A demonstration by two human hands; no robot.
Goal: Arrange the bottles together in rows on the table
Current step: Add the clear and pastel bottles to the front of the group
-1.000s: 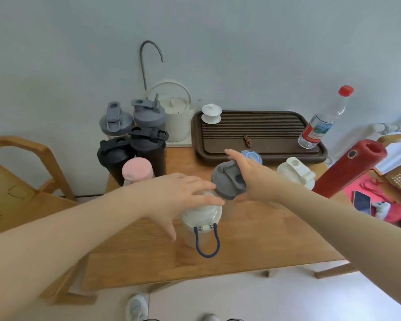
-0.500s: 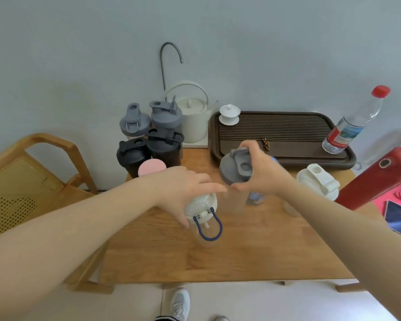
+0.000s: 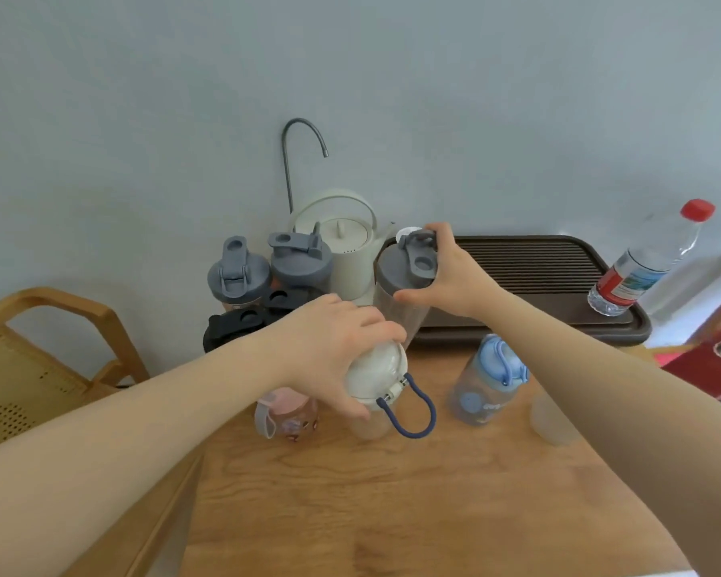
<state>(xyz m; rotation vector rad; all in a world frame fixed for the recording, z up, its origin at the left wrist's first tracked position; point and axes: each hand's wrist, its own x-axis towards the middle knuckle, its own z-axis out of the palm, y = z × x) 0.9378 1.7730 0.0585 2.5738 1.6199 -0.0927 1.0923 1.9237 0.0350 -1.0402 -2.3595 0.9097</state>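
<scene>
My left hand [image 3: 334, 351] grips the lid of a white-lidded bottle [image 3: 377, 376] with a blue loop strap, lifted near the table's middle. My right hand [image 3: 450, 281] grips a clear bottle with a grey lid [image 3: 406, 270], held above the table next to the kettle. Two grey-lidded bottles [image 3: 238, 272] [image 3: 300, 260] stand at the back left, with black-lidded bottles [image 3: 242, 322] in front of them. A pink bottle [image 3: 286, 414] stands under my left forearm. A blue-lidded bottle [image 3: 488, 381] and a frosted clear bottle [image 3: 552, 418] stand at the right.
A white kettle [image 3: 346, 239] with a curved metal spout stands against the wall. A dark slatted tea tray [image 3: 529, 276] carries a red-capped water bottle [image 3: 642, 272]. A wooden chair [image 3: 38, 360] stands at the left, and a red object [image 3: 708, 364] at the right edge.
Both hands lifted their bottles and carried them back and left; the grey-lidded one now sits beside the kettle. The camera moved closer, uncovering the blue-lidded bottle.
</scene>
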